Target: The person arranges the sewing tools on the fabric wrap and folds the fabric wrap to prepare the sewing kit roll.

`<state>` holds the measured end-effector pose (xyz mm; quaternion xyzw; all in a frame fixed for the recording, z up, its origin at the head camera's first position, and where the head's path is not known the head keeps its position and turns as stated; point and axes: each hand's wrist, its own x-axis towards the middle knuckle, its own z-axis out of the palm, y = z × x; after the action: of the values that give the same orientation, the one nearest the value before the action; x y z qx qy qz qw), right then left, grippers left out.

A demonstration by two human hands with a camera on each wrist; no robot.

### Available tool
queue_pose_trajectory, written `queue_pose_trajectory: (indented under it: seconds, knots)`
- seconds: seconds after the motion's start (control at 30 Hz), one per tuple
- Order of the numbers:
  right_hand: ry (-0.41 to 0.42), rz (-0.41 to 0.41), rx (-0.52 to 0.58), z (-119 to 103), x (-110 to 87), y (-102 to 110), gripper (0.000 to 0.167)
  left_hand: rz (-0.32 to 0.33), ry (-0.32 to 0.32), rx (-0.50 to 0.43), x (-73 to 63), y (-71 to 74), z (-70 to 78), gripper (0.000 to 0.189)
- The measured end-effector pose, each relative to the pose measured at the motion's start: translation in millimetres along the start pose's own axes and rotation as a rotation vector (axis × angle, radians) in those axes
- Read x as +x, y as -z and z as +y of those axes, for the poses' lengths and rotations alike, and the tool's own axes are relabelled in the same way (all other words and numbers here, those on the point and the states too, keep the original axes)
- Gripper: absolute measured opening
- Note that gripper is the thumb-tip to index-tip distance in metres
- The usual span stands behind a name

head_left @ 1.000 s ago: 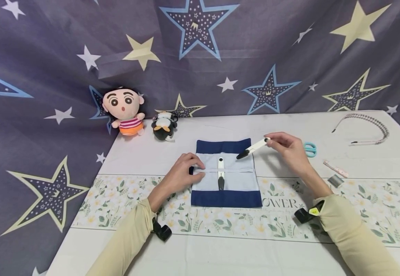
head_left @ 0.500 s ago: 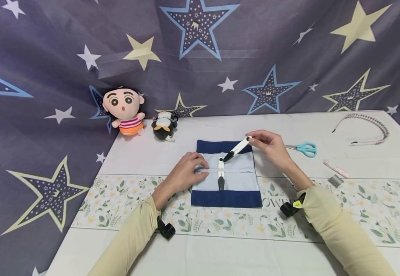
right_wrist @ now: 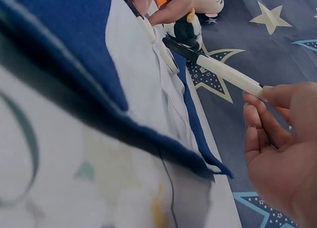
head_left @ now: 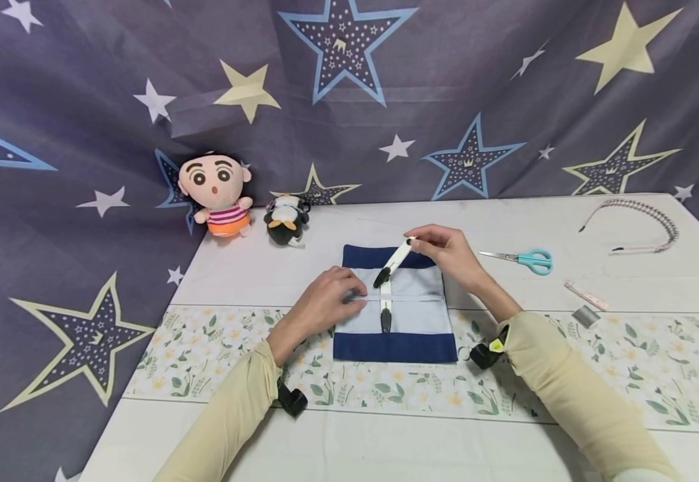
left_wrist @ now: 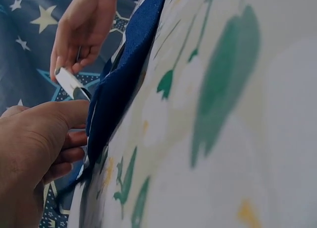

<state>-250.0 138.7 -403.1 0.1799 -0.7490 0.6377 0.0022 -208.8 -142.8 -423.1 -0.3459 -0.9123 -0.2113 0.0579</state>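
Observation:
A navy and pale-blue cloth (head_left: pixel 395 348) lies spread on the table, with a thin pale band (head_left: pixel 422 299) across its middle. One white tool with a black tip (head_left: pixel 386 314) lies upright on it, under the band. My right hand (head_left: pixel 446 251) pinches a second such white, black-tipped tool (head_left: pixel 398 258) by its white end. That tool slants down-left, its black end over the top of the lying one. My left hand (head_left: pixel 328 298) holds the cloth at its left side, curled fingers and thumb either side of the band; their exact contact is partly hidden.
Blue-handled scissors (head_left: pixel 533 261) lie right of the cloth. Further right are a small pink tool (head_left: pixel 586 295), a grey spool (head_left: pixel 586 316) and a headband (head_left: pixel 665 224). A doll (head_left: pixel 223 194) and a penguin plush (head_left: pixel 286 221) stand at the back left.
My right hand has carried its white tool leftward from the cloth's right edge to above the lying one, uncovering the scissors. My left hand has shifted slightly right.

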Motion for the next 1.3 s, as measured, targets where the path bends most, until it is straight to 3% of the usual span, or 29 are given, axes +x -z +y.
queue_pose_trajectory:
  seconds: [0.53,1.0,1.3]
  knots:
    - [-0.039,-0.079,-0.056,1.8,14.6,-13.9,0.025,-0.014,-0.018,0.0,5.7,-1.5,3.6,0.005]
    - [-0.041,-0.127,-0.102,3.7,26.4,-18.3,0.026,0.05,-0.113,0.007,4.6,-3.0,-1.1,0.004]
    - [-0.053,-0.152,-0.141,5.4,32.3,-26.3,0.028,0.066,-0.123,0.007,3.7,-2.1,-2.2,0.004]
